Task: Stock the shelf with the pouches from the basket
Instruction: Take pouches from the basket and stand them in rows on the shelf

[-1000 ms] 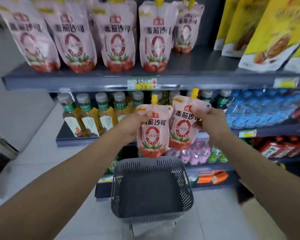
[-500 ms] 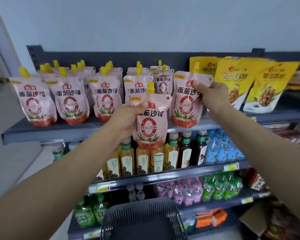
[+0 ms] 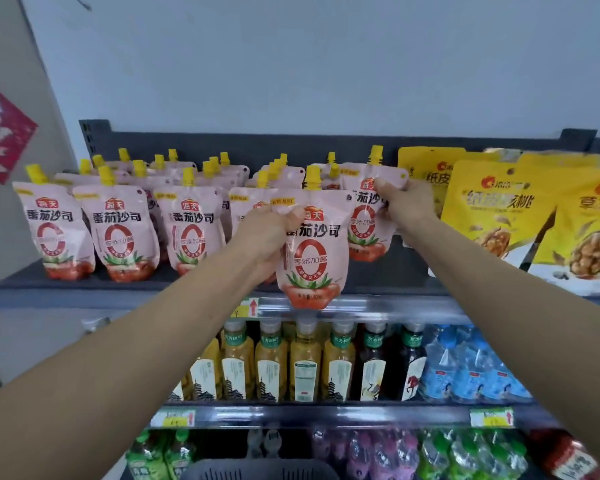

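My left hand point(image 3: 269, 237) grips a pink pouch with a yellow cap point(image 3: 309, 258) by its upper left side, hanging in front of the top shelf's front edge point(image 3: 84, 296). My right hand point(image 3: 404, 204) holds a second pink pouch point(image 3: 366, 220) by its top right corner, upright above the shelf, between the standing pouches and the yellow bags. Several identical pink pouches point(image 3: 123, 233) stand in rows on the left of the shelf. Only the rim of the grey basket point(image 3: 257, 471) shows at the bottom edge.
Yellow walnut snack bags point(image 3: 499, 216) fill the right side of the top shelf. Below it stand tea bottles point(image 3: 303, 365) and blue water bottles point(image 3: 471, 368); green and purple drinks sit on the lowest shelf. A grey wall rises behind, with a red decoration point(image 3: 4, 140) at left.
Both hands have lifted their pouches from above the basket up to the top shelf. The right pouch now sits over the shelf; the view has tilted up, leaving the basket almost out of sight.
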`<control>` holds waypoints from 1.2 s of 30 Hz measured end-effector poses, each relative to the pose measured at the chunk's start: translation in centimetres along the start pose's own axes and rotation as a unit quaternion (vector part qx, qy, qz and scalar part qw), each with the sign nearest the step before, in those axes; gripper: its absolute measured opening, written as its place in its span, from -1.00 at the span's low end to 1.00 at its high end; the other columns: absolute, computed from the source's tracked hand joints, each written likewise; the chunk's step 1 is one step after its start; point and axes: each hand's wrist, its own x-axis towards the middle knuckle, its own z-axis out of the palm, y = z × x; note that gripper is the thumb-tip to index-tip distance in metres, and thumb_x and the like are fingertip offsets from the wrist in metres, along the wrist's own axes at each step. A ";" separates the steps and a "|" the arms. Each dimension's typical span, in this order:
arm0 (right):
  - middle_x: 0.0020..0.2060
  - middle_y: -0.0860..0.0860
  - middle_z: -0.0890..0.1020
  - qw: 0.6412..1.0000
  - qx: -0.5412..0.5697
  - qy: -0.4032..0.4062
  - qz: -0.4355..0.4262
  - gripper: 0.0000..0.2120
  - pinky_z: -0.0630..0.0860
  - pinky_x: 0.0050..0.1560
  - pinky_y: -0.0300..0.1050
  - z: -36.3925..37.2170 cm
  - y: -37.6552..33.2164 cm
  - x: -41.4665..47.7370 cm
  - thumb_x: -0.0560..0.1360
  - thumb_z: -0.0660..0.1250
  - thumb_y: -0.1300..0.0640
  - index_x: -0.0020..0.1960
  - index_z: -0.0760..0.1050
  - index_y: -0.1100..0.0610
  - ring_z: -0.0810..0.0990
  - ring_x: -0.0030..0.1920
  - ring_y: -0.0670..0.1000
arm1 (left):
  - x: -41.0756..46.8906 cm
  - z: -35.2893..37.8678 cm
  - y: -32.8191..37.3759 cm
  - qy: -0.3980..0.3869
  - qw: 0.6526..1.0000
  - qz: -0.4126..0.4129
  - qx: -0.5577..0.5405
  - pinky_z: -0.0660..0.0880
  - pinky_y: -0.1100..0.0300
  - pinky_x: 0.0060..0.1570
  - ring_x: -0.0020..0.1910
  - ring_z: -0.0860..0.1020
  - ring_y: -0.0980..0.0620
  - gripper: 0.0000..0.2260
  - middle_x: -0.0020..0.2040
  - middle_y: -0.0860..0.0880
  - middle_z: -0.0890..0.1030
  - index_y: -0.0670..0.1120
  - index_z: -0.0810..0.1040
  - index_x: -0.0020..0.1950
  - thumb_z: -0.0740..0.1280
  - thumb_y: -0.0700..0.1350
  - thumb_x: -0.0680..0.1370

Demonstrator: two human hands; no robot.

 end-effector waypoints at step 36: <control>0.18 0.10 0.55 0.989 -0.144 -0.023 -0.026 -0.66 0.57 0.15 0.05 1.1 1.7 7.2 0.54 0.27 0.13 0.29 0.41 0.17 0.58 0.12 0.13 | 6.3 4.0 -1.0 0.033 0.999 0.030 -0.012 0.60 0.09 -0.14 -0.11 0.63 -0.10 -0.76 0.05 -0.25 0.63 -0.31 0.46 0.21 0.23 -0.27 0.57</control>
